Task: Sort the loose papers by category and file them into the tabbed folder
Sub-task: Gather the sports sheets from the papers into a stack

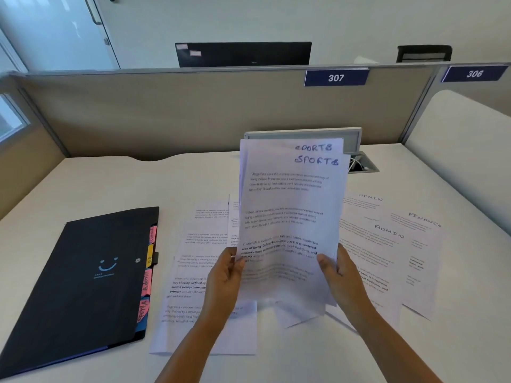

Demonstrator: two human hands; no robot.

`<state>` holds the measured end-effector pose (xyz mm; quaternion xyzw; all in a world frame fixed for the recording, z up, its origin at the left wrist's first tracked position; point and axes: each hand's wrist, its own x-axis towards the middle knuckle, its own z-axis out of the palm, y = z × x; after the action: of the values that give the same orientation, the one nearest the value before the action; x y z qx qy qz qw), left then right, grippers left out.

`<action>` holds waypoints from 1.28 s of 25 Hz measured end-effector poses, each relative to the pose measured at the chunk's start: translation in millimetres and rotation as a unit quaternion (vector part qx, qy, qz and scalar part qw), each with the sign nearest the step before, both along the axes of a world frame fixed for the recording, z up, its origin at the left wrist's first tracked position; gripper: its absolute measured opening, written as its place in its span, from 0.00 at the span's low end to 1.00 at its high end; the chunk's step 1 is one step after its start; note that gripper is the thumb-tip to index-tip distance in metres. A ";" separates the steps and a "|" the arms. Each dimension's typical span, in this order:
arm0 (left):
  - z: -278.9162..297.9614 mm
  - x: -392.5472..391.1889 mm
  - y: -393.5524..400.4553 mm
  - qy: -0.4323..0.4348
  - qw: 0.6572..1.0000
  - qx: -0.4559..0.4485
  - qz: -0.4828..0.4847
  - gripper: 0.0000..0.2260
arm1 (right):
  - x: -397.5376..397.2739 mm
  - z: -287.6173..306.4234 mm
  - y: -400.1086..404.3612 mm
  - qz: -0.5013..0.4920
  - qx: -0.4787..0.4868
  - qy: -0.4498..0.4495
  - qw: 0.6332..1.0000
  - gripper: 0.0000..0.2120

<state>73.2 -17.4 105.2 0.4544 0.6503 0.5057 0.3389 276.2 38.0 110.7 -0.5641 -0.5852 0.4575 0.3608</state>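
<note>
While both hands hold them upright, SPORTS sheets (290, 217) hide papers beneath.

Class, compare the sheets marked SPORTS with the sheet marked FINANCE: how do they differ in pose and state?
The SPORTS sheets stand upright, lifted off the desk; the FINANCE sheet lies flat on it. The SPORTS sheets are gripped by the left hand and right hand; the FINANCE sheet is untouched. Both are white printed pages with a handwritten category at top right.
</note>
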 end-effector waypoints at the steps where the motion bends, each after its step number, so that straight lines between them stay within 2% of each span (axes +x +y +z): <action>1: 3.0 3.1 1.9 0.000 1.000 0.014 0.003 0.11 | -0.7 1.7 0.8 -0.005 0.025 0.004 1.000 0.21; 5: 3.6 9.6 4.3 -0.011 0.999 0.033 0.030 0.15 | -1.7 7.3 1.7 -0.025 0.066 0.030 0.997 0.25; 10: 1.5 9.7 -1.5 -0.052 0.995 0.061 0.052 0.18 | -4.3 8.0 -2.2 -0.043 0.026 0.067 0.996 0.23; 13: 1.0 9.8 -1.7 -0.047 0.996 0.054 0.052 0.18 | -5.1 5.0 -3.9 -0.045 0.027 0.076 0.996 0.21; 17: 8.7 13.2 -2.3 -0.055 0.994 0.087 0.036 0.14 | -6.1 9.4 -7.6 -0.029 0.040 0.063 0.997 0.17; 22: 15.4 20.6 -0.5 -0.096 0.987 0.119 0.038 0.12 | -8.6 15.4 -6.3 -0.064 0.077 0.071 0.992 0.17; 25: 9.4 22.5 -3.6 -0.077 0.993 0.081 0.035 0.12 | -6.4 6.9 -6.6 -0.064 0.070 0.064 0.993 0.18; 28: -9.9 21.2 -6.5 -0.027 0.999 -0.009 0.026 0.13 | -0.8 -11.0 -4.9 -0.002 -0.005 -0.040 0.999 0.16; 30: -21.8 19.3 -9.5 -0.001 0.998 -0.066 0.020 0.11 | 1.5 -22.4 -6.9 0.057 -0.072 -0.103 0.990 0.14; 32: -26.1 18.5 -12.7 0.019 0.996 -0.091 0.019 0.12 | 1.8 -25.6 -9.6 0.071 -0.085 -0.124 0.986 0.14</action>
<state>91.7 -30.2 79.2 0.4186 0.7083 0.4423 0.3570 278.0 28.3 85.1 -0.6018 -0.6233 0.4565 0.2025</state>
